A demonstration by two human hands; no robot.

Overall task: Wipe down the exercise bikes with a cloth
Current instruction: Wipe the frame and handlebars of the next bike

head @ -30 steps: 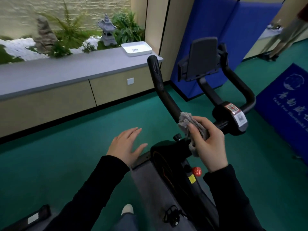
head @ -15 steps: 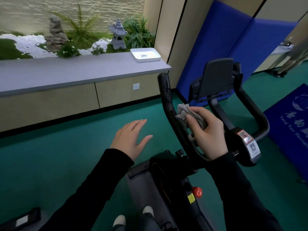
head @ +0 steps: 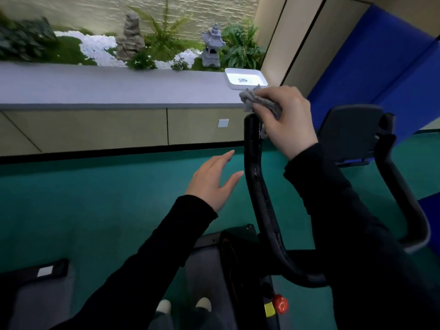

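Writing: none legible anywhere on the machine. Yellow sticker (head: 269,310) low on the exercise bike (head: 234,256), just beside the red knob (head: 280,304), is too small to read. White label (head: 45,272) on the black block at lower left is blank or blurred; you cannot tell which. Small dark mark inside the white tray (head: 246,78) on the grey ledge (head: 119,88) is unreadable.

Hands. Your right hand (head: 288,122) grasps the grey cloth (head: 253,101), fingers curled round it, the bunch pressed over the top end of the near handlebar (head: 253,163). Cloth touches the bar tip, and a corner hangs down alongside it. Your left hand (head: 213,181) is released, fingers straight and spread, hovering just beside the same bar lower down. The thumb is near the bar; contact cannot be told. Both sleeves are black.

Around. Black console panel (head: 350,132) sits behind your right wrist, its near edge hidden by the hand. Far handlebar (head: 410,201) curves down on the other side. Your right forearm covers the junction between the two bars.

Behind the ledge are a stone lantern (head: 212,47), an upright rock (head: 131,36), ferns (head: 164,32) and white pebbles (head: 97,47). A pale wall plate (head: 223,123) sits on the cabinet front below. Blue panels (head: 381,67) stand at right. Green floor (head: 71,198) lies underfoot. Two light shoe tips (head: 164,307) show at the bottom edge, between your left arm and the bike frame.
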